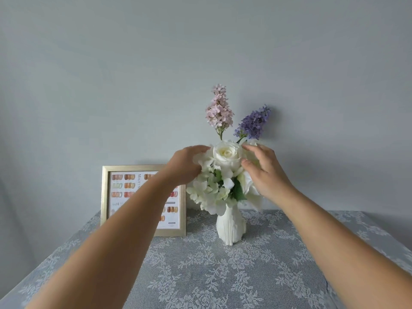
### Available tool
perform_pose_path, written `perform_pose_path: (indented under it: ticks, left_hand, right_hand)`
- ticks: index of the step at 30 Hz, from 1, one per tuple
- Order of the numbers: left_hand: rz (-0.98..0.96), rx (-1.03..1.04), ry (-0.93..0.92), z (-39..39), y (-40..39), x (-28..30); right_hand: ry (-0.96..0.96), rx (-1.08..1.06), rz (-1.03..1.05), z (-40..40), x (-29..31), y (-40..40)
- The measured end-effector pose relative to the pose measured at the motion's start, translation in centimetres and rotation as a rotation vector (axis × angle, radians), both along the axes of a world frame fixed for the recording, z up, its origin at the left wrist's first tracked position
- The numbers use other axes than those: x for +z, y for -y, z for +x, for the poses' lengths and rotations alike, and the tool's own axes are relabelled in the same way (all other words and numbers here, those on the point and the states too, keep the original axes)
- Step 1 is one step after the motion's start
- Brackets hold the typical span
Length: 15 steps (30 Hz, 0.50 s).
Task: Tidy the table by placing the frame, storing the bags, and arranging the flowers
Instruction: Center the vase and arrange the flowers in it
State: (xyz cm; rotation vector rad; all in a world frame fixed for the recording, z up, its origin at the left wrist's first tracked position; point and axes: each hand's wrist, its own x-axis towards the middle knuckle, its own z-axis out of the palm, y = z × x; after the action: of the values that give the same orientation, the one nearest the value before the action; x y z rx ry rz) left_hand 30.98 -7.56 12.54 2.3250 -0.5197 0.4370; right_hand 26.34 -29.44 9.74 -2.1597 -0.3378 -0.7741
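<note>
A white ribbed vase (230, 226) stands upright at the back middle of the table. It holds a white rose (227, 153), white hydrangea blooms (207, 192), a pink lilac stem (219, 108) and a purple lilac stem (254, 123). My left hand (184, 166) touches the blooms on the rose's left side. My right hand (264, 172) touches the flowers on its right, fingers curled against the petals. A gold picture frame (106, 197) with a colour-swatch print leans upright against the wall left of the vase, partly hidden by my left forearm. No bags are in view.
A grey lace tablecloth (200, 275) covers the table. A plain grey wall (200, 52) rises directly behind the vase and frame. The table's right edge (390, 239) slopes down at the right.
</note>
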Motion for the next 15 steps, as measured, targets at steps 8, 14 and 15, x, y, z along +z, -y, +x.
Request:
perform_pose_path:
  ticks: [8, 14, 15]
  left_hand:
    - [0.042, -0.058, -0.034, 0.0, 0.1, 0.3]
    - [-0.058, -0.06, -0.108, 0.2, -0.3, -0.4]
    - [-0.102, -0.071, -0.109, 0.1, -0.7, -0.3]
  right_hand:
    - [-0.022, -0.008, 0.039, -0.1, -0.1, 0.4]
    - [-0.004, 0.005, 0.01, -0.6, 0.5, 0.3]
    - [0.011, 0.008, 0.001, -0.7, 0.7, 0.5]
